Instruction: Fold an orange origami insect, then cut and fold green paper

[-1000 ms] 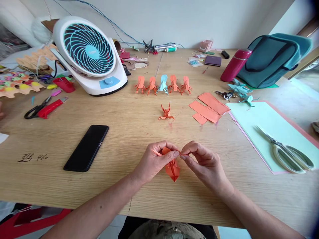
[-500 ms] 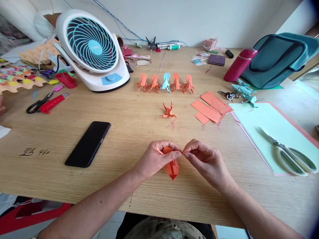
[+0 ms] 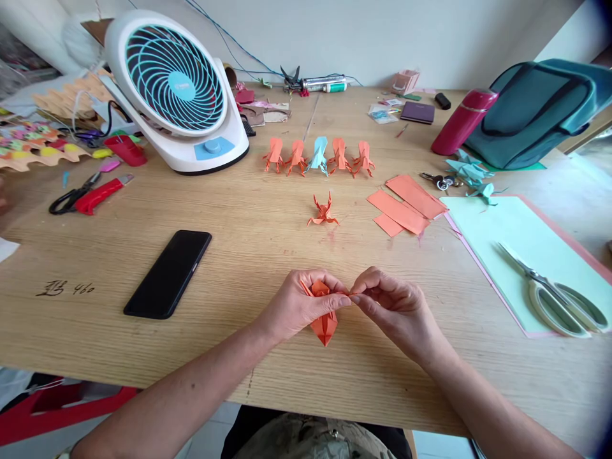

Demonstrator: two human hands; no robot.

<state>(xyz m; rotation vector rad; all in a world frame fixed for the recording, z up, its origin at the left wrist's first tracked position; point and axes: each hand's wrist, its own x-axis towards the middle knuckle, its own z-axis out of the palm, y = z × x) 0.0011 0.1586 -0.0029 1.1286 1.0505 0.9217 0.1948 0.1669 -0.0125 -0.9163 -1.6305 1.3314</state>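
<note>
Near the front of the table, an orange origami figure (image 3: 324,328) is pinched in my left hand (image 3: 306,303), its pointed end hanging down below the thumb. With thumb and forefinger, my right hand (image 3: 394,309) grips a thin tip of the same folded paper, close against the left fingertips. The fingers partly cover the figure's middle. Beyond my hands stands a finished-looking orange origami insect (image 3: 323,211) with thin raised points. Farther back is a row of several similar insects, mostly orange, with a light blue one (image 3: 318,156) in the middle.
Orange paper strips (image 3: 400,210) lie right of the insect. At right, scissors (image 3: 554,293) rest on pale green sheets (image 3: 492,236), near a pink bottle (image 3: 463,121) and teal bag (image 3: 540,118). To the left are a black phone (image 3: 168,274), a red utility knife (image 3: 101,196) and a fan (image 3: 176,89).
The orange figure has turned slightly, its lower point shifting a little to the left. Both hands keep their pinch in nearly the same place.
</note>
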